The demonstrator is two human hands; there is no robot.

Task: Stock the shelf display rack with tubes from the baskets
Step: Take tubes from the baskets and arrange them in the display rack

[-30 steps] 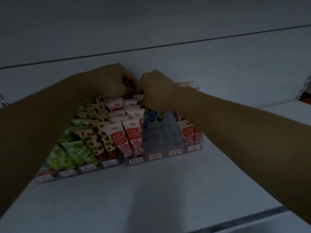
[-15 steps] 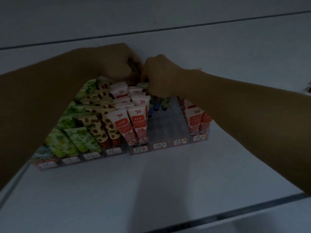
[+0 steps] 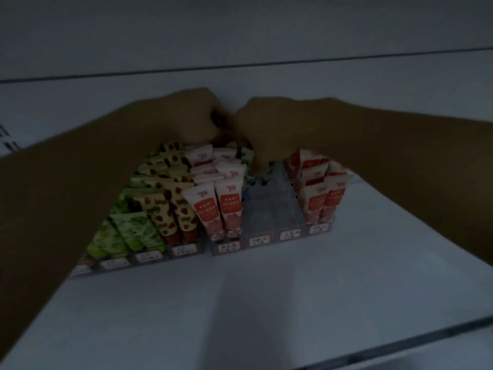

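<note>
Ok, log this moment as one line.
left hand: curled at rack rear, grip unclear | right hand: curled over patterned tubes, grip unclear | middle lanes: front bare

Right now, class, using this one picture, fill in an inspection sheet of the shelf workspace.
Surface: white shelf, dimly lit.
Job's things: clear display rack holds green tubes, spotted tubes and pink tubes; two middle lanes mostly unfilled; baskets not seen.
Clutter: nothing seen.
Grips: left grip and right grip curled at the rack's back row; contents hidden.
Cables: nothing seen.
Surroundings: white back panel.
</note>
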